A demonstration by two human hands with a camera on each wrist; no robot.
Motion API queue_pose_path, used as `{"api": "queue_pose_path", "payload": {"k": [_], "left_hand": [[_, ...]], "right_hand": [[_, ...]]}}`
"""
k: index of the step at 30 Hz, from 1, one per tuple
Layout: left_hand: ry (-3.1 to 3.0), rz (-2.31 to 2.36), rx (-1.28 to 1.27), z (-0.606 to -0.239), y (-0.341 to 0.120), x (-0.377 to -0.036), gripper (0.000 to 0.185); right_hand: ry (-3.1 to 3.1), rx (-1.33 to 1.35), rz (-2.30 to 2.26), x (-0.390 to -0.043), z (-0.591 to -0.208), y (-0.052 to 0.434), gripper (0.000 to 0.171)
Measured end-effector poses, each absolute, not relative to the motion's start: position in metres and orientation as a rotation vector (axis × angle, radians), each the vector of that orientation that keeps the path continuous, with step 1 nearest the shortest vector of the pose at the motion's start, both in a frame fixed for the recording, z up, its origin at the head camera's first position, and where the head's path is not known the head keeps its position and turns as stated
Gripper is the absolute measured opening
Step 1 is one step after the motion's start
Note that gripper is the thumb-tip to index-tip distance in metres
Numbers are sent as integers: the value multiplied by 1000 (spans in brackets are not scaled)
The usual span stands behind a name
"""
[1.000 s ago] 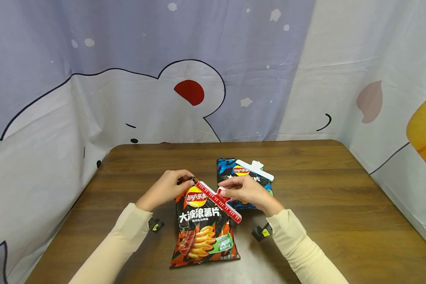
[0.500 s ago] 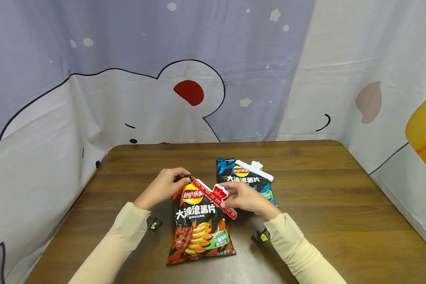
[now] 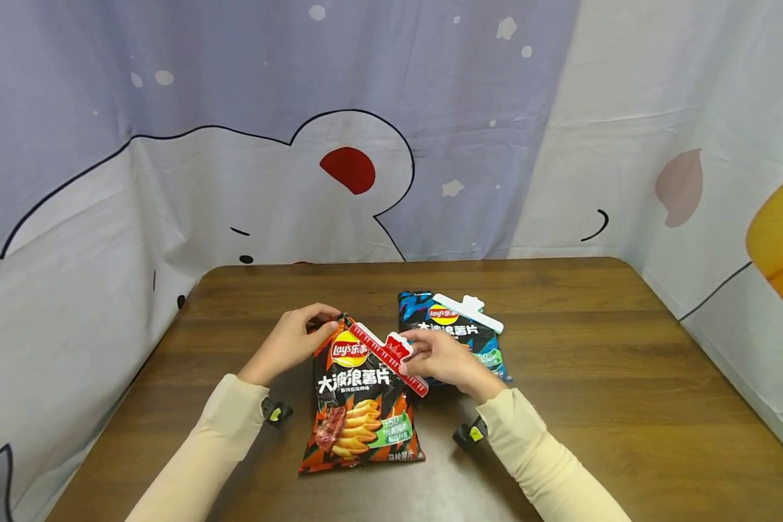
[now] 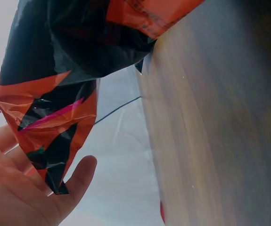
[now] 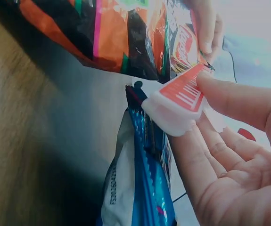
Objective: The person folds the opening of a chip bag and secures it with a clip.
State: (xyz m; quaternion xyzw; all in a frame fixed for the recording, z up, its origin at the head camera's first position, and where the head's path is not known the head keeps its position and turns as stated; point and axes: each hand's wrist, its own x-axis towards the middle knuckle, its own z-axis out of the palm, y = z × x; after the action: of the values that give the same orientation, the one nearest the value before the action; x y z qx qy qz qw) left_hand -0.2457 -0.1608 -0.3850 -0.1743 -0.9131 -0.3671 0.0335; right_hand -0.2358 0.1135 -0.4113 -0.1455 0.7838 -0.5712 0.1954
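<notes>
Clip (image 3: 389, 357), red, now sits higher along the top of the orange chip bag (image 3: 359, 406), which has slid toward the left; sealing appears under way. Right hand (image 3: 445, 360) pinches the clip; left hand (image 3: 290, 345) grips the bag's corner. Blue bag (image 3: 460, 333) lies behind, already clipped.

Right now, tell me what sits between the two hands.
In the head view, the top of the orange chip bag lies between them. The left hand pinches its corner, and the right hand holds the red clip across the bag's top.
</notes>
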Motion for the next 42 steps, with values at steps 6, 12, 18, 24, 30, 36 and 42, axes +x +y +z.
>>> {"api": "queue_pose_path", "payload": {"k": [6, 12, 18, 24, 30, 36, 42], "left_hand": [[-2756, -1166, -468, -386, -167, -247, 29], [-2703, -1167, -453, -387, -173, -250, 30], [-2673, -1144, -423, -387, -177, -251, 31], [-2656, -1123, -398, -387, -181, -252, 29], [-2665, -1081, -378, -389, -184, -253, 33], [-2704, -1101, -355, -390, -186, -252, 41], [-2742, -1138, -325, -390, -188, -252, 46]], "right_hand": [[2203, -396, -1620, -240, -408, 106, 56], [2183, -356, -1644, -247, -406, 102, 57], [2165, -350, -1667, -252, -405, 99, 56], [2147, -314, -1698, -256, -404, 96, 55], [2149, -346, -1714, -259, -402, 93, 53], [2174, -373, -1701, -260, -401, 92, 53], [2227, -364, -1661, -260, -395, 92, 50]]}}
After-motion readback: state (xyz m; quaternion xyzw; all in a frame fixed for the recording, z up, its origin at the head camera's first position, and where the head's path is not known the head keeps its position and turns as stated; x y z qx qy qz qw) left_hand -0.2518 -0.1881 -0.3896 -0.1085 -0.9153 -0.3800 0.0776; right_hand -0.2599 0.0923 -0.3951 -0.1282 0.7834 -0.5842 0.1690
